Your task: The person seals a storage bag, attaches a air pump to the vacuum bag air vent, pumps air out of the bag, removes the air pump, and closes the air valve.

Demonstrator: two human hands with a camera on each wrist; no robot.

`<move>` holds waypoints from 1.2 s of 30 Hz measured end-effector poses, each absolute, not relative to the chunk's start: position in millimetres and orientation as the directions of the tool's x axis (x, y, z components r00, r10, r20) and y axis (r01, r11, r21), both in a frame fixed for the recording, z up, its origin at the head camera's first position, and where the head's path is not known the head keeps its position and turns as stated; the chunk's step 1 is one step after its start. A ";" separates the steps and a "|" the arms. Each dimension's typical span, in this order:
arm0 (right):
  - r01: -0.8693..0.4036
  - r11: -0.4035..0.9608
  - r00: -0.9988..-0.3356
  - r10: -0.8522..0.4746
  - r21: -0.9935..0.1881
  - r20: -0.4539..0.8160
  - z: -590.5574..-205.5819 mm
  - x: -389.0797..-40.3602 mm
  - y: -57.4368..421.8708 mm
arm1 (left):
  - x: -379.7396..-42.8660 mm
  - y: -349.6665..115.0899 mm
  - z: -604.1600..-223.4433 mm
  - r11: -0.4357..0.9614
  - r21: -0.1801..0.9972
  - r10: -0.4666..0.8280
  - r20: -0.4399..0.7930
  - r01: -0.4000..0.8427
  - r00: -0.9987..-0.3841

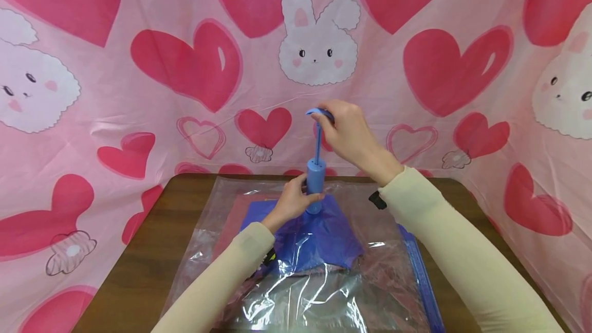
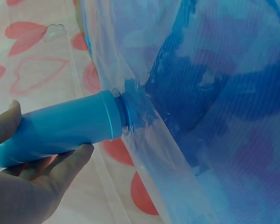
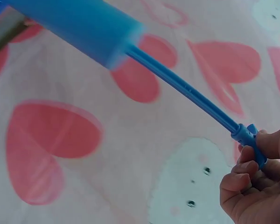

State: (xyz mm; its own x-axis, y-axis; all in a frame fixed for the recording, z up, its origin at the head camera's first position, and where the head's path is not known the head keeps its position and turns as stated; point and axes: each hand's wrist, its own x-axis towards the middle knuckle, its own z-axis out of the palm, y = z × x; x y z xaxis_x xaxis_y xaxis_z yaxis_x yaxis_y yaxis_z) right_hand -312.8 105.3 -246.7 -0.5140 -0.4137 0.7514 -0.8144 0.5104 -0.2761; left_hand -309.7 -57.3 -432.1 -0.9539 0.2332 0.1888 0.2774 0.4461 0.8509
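Note:
A blue hand pump (image 1: 316,172) stands upright on a clear plastic storage bag (image 1: 287,297), over a folded blue cloth (image 1: 296,240) inside it. My left hand (image 1: 292,199) grips the pump's barrel low down, thumb on one side and fingers on the other. Up above, my right hand (image 1: 350,130) holds the pump's handle (image 3: 257,151), with the thin rod (image 3: 186,91) drawn far out of the barrel. In the left wrist view the collar at the barrel's end (image 2: 113,114) meets the bag's film.
A reddish cloth (image 1: 226,233) also lies under the film. Along the bag's right side runs a blue strip (image 1: 423,276). The brown wooden table (image 1: 134,271) shows around the bag, and a pink curtain with hearts and rabbits (image 1: 259,76) hangs close behind and on both sides.

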 end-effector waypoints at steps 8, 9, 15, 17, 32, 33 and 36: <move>-0.808 0.534 -0.516 -0.433 -0.250 0.739 -208.5 -311.0 110.3 | -308.4 -55.6 -431.7 0.442 0.855 0.244 0.175 0.270 -0.954; -0.802 0.542 -0.524 -0.437 -0.251 0.731 -204.8 -310.8 110.9 | -308.1 -55.4 -431.7 0.441 0.856 0.244 0.174 0.269 -0.954; -0.756 0.591 -0.591 -0.433 -0.281 0.681 -194.2 -307.7 111.5 | -306.1 -55.3 -432.2 0.437 0.858 0.249 0.174 0.271 -0.953; -0.742 0.601 -0.610 -0.419 -0.298 0.673 -196.2 -306.9 111.1 | -305.6 -55.3 -431.5 0.432 0.860 0.250 0.177 0.273 -0.952; -0.637 0.686 -0.764 -0.499 -0.353 0.409 -299.6 -315.6 110.3 | -312.7 -53.1 -430.8 0.444 0.850 0.262 0.182 0.286 -0.948; -0.641 0.683 -0.760 -0.502 -0.349 0.413 -302.7 -316.4 110.0 | -313.1 -53.4 -431.4 0.443 0.850 0.263 0.181 0.286 -0.948; -0.661 0.668 -0.743 -0.516 -0.343 0.426 -304.1 -317.9 109.3 | -312.6 -55.1 -432.2 0.440 0.853 0.262 0.178 0.281 -0.949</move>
State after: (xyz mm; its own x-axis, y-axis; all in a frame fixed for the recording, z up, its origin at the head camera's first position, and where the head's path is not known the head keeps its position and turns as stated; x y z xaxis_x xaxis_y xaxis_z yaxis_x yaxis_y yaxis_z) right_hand -317.9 109.3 -304.1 -0.7430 -0.5161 0.4260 -0.6606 0.6675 -0.3435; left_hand -312.6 -55.1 -432.2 -0.9487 0.2615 0.1776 0.2810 0.4402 0.8528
